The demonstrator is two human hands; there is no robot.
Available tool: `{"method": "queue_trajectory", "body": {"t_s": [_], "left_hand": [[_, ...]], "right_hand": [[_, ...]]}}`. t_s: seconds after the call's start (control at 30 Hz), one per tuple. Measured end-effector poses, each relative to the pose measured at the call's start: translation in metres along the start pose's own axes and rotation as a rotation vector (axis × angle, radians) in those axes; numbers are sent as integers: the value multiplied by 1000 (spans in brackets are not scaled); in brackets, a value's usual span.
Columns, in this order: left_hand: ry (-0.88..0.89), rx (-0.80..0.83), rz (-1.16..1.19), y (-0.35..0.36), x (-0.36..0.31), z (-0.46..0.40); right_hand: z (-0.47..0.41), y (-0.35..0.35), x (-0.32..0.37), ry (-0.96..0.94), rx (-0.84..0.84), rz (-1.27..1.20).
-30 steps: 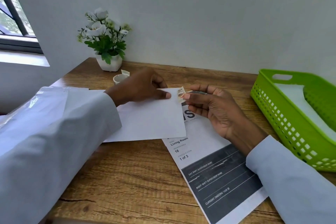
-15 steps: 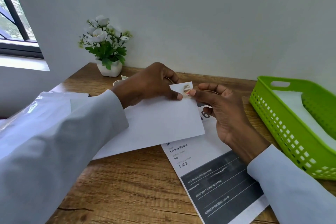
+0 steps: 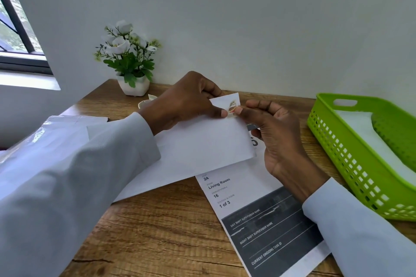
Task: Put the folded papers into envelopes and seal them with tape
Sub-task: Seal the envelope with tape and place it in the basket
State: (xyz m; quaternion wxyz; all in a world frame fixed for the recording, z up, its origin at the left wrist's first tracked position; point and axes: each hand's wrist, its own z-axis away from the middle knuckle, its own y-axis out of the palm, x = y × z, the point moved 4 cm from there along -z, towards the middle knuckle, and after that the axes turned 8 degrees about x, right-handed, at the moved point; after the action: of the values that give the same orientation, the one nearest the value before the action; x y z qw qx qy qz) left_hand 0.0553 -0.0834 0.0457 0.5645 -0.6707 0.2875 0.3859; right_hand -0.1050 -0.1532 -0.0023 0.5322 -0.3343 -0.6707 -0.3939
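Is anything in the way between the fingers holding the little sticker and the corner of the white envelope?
Nothing visible is in the way. The right hand pinches the small sticker right against the top corner of the envelope, and the left hand grips that same corner beside it, its thumb next to the sticker.

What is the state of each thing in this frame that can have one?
envelope: lifted at its far corner, held by both hands
sticker: on the envelope's top right corner, under the right thumb
left hand: pinching the envelope
right hand: pinching the envelope corner at the sticker
printed sheet: flat on the desk, partly under the envelope
green basket: holding white paper
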Motion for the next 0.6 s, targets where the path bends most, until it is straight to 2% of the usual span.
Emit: {"method": "queue_trajectory", "body": {"t_s": [0.27, 0.6], "left_hand": [[27, -29, 21, 1, 0, -1], [63, -84, 71, -1, 4, -4]], "right_hand": [[3, 2, 1, -69, -22, -89], [3, 3, -3, -101, 2, -71]]}}
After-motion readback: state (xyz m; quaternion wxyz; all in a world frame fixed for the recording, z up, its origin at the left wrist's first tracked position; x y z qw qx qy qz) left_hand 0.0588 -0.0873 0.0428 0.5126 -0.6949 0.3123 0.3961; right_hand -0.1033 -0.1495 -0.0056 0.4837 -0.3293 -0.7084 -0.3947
